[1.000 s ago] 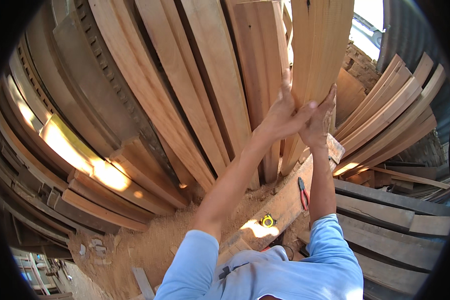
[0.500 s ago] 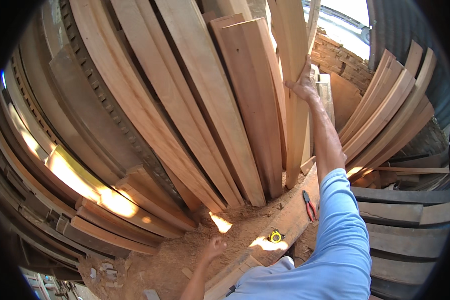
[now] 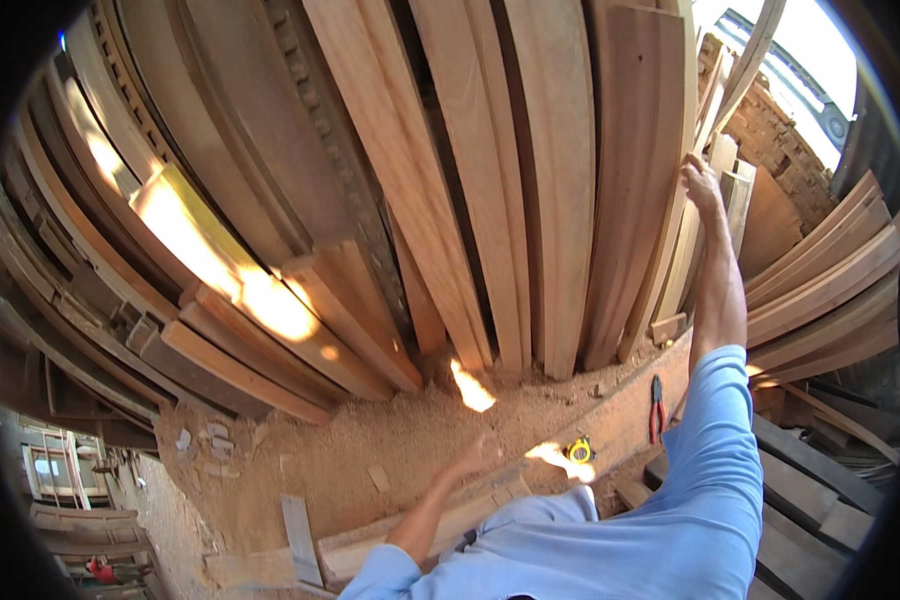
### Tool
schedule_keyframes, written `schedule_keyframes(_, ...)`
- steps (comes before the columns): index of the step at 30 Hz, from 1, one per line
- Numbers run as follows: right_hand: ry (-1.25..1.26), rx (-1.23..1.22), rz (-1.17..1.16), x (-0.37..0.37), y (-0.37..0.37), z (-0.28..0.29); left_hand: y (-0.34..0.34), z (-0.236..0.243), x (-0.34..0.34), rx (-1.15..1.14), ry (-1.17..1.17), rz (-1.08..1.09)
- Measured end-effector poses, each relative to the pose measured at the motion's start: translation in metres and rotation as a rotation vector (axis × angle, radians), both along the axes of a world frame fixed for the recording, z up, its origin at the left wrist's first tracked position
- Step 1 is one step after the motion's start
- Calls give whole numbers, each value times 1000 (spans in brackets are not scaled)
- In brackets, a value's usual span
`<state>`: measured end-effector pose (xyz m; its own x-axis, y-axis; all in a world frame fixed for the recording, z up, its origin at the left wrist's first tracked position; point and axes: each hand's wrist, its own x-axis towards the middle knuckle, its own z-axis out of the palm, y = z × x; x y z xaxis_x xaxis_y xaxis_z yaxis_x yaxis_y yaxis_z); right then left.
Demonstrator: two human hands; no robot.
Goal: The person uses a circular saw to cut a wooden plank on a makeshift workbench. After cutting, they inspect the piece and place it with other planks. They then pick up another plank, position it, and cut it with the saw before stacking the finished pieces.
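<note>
My right hand (image 3: pixel 702 185) is raised at the upper right, with its fingers closed at the edge of an upright light wooden plank (image 3: pixel 672 235). This plank leans beside a wide reddish-brown board (image 3: pixel 635 170) that has a small dark knot. Lower down, my left hand (image 3: pixel 473 457) hangs over the sawdust, slightly blurred, its fingers loosely stretched out and holding nothing. A yellow tape measure (image 3: pixel 579 451) lies to its right on a low timber beam (image 3: pixel 620 420). Red-handled pliers (image 3: pixel 657 412) rest farther along the same beam, beside my right sleeve.
Several pale planks (image 3: pixel 555 200) lean in a row ahead, with darker timber (image 3: pixel 240 130) to the left. More boards (image 3: pixel 830 265) are stacked at the right near a brick wall (image 3: pixel 770 135). Sawdust (image 3: pixel 270 480) and wood scraps (image 3: pixel 217 442) cover the ground.
My view has swung left, so things sit farther right. The light plank by my right hand now shows only a narrow side, close against the brown board. My left hand's fingers have loosened.
</note>
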<state>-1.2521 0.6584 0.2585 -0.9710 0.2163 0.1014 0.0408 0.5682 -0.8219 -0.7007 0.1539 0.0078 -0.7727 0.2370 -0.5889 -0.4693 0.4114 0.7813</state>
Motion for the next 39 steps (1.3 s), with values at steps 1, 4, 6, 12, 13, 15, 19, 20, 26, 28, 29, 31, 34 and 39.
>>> schedule_keyframes(1, 120, 77, -58, -3, 14, -10, -3, -8, -20, 57, 11, 24)
schedule_keyframes(4, 167, -13, -235, 30, -28, -5, -51, 67, -111, -138, 146, 146)
schedule_keyframes(6, 185, -108, -232, 57, -52, -4, -71, 130, -177, -350, 435, 352)
schedule_keyframes(12, 376, -70, 54, 168, -125, -44, -127, 293, -365, -499, 938, 601)
schedule_keyframes(13, 335, -37, 55, 191, -136, -53, -127, 309, -392, -494, 955, 616)
schedule_keyframes(15, 196, -77, 50, 231, -149, -77, -122, 328, -429, -472, 914, 642)
schedule_keyframes(19, -43, -171, 58, 282, -132, -115, -110, 321, -458, -389, 945, 652)
schedule_keyframes(20, -76, -170, 53, 284, -125, -120, -111, 316, -458, -364, 1013, 657)
schedule_keyframes(26, -77, -151, 65, 279, -125, -89, -125, 296, -463, -199, 1135, 685)
schedule_keyframes(28, 6, -153, 134, 276, -144, -61, -118, 296, -457, -149, 1206, 684)
schedule_keyframes(29, 33, -168, 151, 274, -156, -50, -112, 300, -447, -143, 1234, 680)
schedule_keyframes(31, 68, -187, 205, 267, -184, -31, -101, 300, -427, -143, 1288, 660)
schedule_keyframes(34, 254, -122, 305, 259, -260, 27, -83, 304, -382, 6, 1289, 632)
schedule_keyframes(39, 709, -167, 421, 236, -354, 116, -65, 298, -306, -14, 1231, 568)
